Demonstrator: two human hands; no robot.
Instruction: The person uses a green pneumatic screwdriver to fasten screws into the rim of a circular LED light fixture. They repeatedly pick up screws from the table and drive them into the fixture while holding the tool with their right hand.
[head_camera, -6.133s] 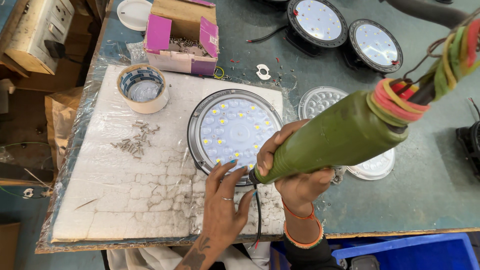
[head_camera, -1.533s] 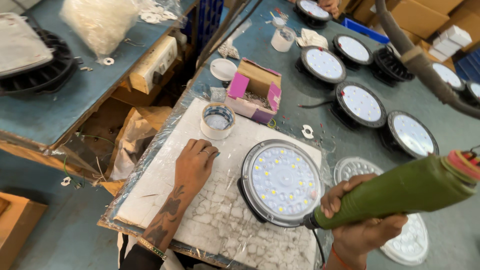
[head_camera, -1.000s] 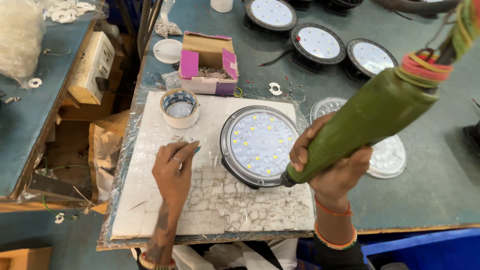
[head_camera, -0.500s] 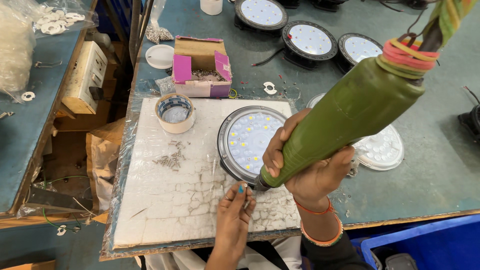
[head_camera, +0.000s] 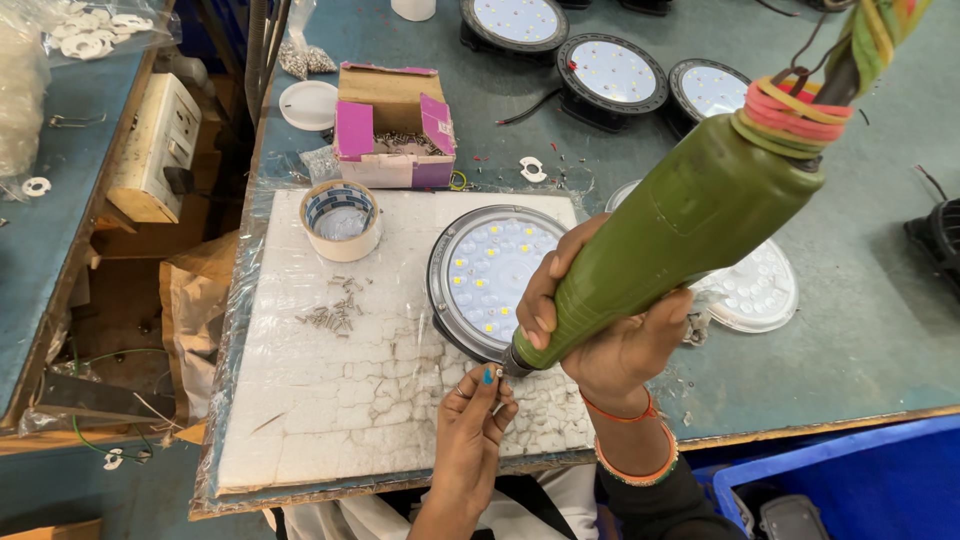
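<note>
My right hand (head_camera: 610, 340) has its grip closed around the green screwdriver (head_camera: 660, 250), tip at the round lamp's (head_camera: 495, 280) near rim on the white foam pad (cracked); my left hand (head_camera: 475, 425) pinches a small screw (head_camera: 497, 372) just beside it.

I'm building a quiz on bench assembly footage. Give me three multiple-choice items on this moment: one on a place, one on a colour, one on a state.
1. Where does the tape roll lie?
A. on the white foam board
B. inside the cardboard box
C. on the round lamp

2. What colour is the power screwdriver?
A. blue
B. green
C. red

3. What is the left hand doing?
A. resting flat
B. gripping the tape roll
C. pinching a small screw at the driver's tip

Answers: 1 A, the roll sits on the board left of the lamp. 2 B, its body is olive green in the right hand. 3 C, the fingertips meet by the tip.
</note>
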